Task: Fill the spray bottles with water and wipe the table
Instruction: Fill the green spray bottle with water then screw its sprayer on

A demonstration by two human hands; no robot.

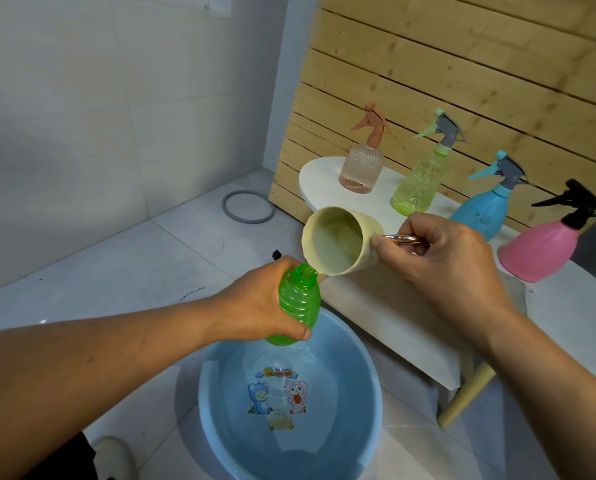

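My left hand (258,304) grips a green ribbed bottle (298,301) with no spray head, held above a blue basin (369,403) of water. My right hand (452,258) holds a cream cup (338,240) by its shiny metal handle. The cup is tipped with its lip touching the bottle's open neck, and water shows inside it. On the white table (410,303) stand several spray bottles with heads on: a clear pink one (361,168), a yellow-green one (419,183), a blue one (480,211) and a pink one with a black head (542,245).
A wooden slatted panel (462,64) leans behind the table. A grey ring (224,206) lies on the tiled floor near the wall. A small black object (275,253) sits on the floor behind my left hand. A light shoe (113,455) is at the bottom left.
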